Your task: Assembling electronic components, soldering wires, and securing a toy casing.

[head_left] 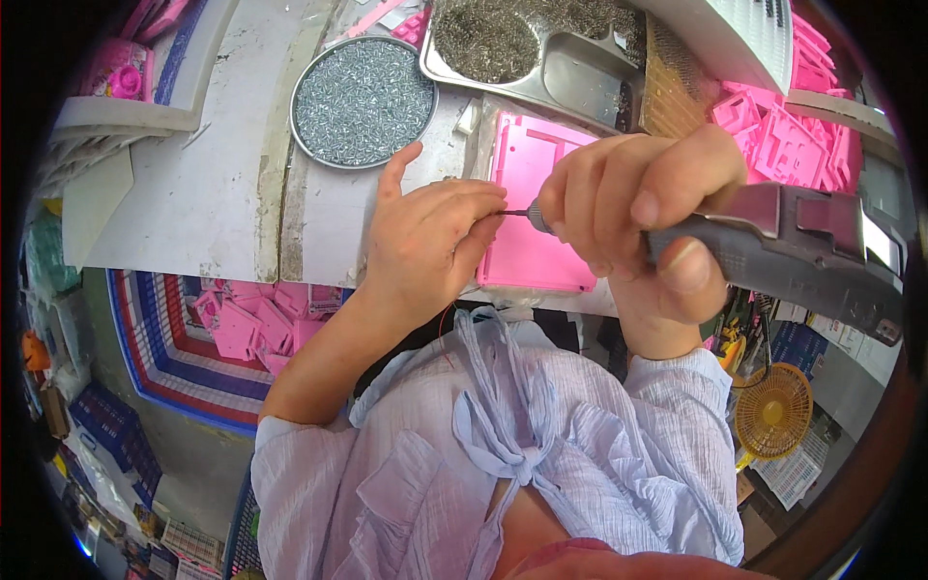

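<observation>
- No words, numbers or signs can be read.
- Grey power screwdriver (788,259): faint marks on its housing, too small to read.
- Printed sheet (793,476), below the grey power screwdriver: dense print, too small to read.

I make out the panel (535,256) as smooth pink plastic with a soft gloss. The driver (788,266) looks dark, matt plastic, its bit (514,213) thin metal. I see shiny metal pins (362,101) in a metal-looking dish (362,166), and a smooth, reflective metal tray (580,72). The bench (213,184) looks matt white, rough along its seam (270,193). The shirt (406,483) is crinkled cloth; the yellow basket (773,414), plastic.
</observation>
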{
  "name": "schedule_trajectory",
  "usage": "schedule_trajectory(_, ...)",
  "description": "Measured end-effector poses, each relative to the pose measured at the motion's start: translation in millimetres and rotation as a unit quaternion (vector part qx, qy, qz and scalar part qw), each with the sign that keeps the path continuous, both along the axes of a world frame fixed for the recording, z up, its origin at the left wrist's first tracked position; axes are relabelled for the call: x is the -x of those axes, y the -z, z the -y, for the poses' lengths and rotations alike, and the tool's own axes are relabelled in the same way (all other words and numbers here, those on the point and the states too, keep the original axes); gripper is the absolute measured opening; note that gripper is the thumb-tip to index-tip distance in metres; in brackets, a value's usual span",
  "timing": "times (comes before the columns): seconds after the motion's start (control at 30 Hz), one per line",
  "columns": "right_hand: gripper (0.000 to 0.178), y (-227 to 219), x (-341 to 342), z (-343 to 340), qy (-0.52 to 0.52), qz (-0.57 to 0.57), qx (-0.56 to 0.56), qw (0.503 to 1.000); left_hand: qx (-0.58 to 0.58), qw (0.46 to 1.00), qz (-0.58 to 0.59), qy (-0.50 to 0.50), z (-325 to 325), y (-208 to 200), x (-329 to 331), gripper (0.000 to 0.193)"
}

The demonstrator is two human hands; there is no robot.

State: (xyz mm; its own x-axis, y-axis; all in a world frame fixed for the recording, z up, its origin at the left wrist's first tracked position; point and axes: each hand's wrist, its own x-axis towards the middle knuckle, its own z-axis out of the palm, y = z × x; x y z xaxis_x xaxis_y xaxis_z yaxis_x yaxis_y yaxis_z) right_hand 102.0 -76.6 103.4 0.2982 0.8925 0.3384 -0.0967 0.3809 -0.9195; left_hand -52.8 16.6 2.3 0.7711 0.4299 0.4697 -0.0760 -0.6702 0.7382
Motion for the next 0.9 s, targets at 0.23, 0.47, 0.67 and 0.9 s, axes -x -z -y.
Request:
schedule_trajectory(0.23, 0.029, 14.7, 5.6, 5.4, -0.003, -0.037, 0.007, 0.999, -0.08, 0.996, -0.033, -0.008, -43.4, 1.9, 3.9, 0.029)
schedule_trajectory(0.47, 0.024, 25.9, 12.0, 15.5, -0.028, 0.129, 0.12, 0.984, -0.22, 0.944, -0.141, -0.203, -94.0, 22.2, 3.0, 0.014)
schedule_trajectory(0.67, 0.018, 36.3, 19.0, 15.2, -0.044, 0.242, 0.101, 0.964, -0.258, 0.93, -0.113, -0.235, -107.0, 25.8, 1.0, 0.014)
schedule_trajectory(0.9, 0.021, 28.2, 15.8, 13.1, -0.046, 0.114, 0.067, 0.99, -0.221, 0.95, -0.138, -0.173, -109.8, 28.5, -0.3, 0.015)
